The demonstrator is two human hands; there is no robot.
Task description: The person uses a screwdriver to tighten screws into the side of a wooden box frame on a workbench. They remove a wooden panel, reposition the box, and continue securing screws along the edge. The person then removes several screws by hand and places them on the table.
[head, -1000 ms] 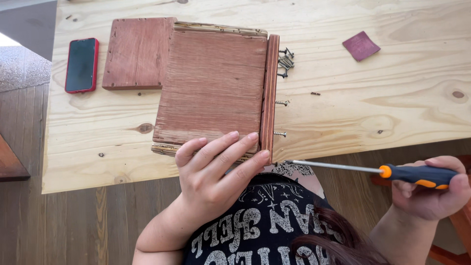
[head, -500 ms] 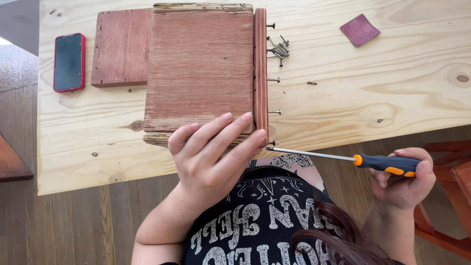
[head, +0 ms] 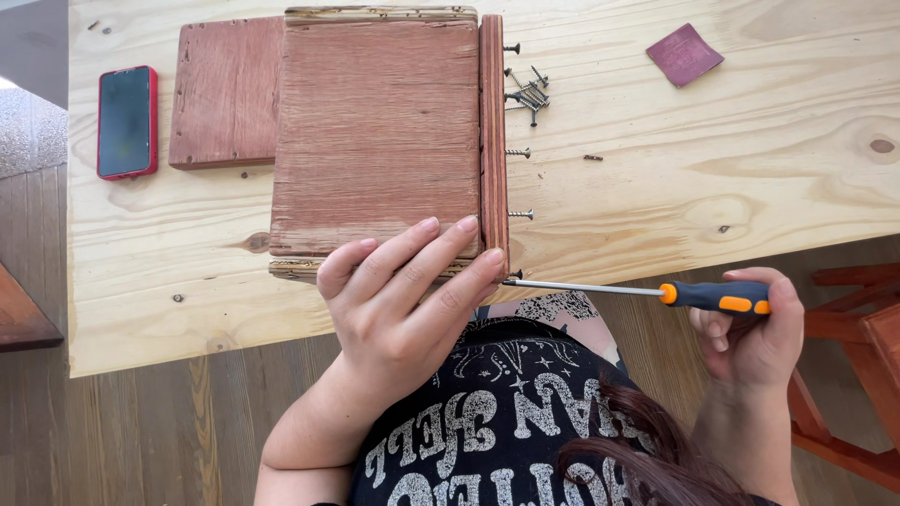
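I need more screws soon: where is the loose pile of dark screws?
In the head view, the loose pile of dark screws lies on the pale wooden table, just right of the reddish wooden box's upper edge.

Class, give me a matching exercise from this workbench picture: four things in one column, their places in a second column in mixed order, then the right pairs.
Things:
1. Red-cased phone
2. Dark red sandpaper square
3. Orange-and-black screwdriver
4. Loose pile of dark screws

Places:
A. held in the right hand
B. table's far right
C. table's left edge
D. beside the reddish wooden panel, near its top

Pairs: 1-C, 2-B, 3-A, 4-D
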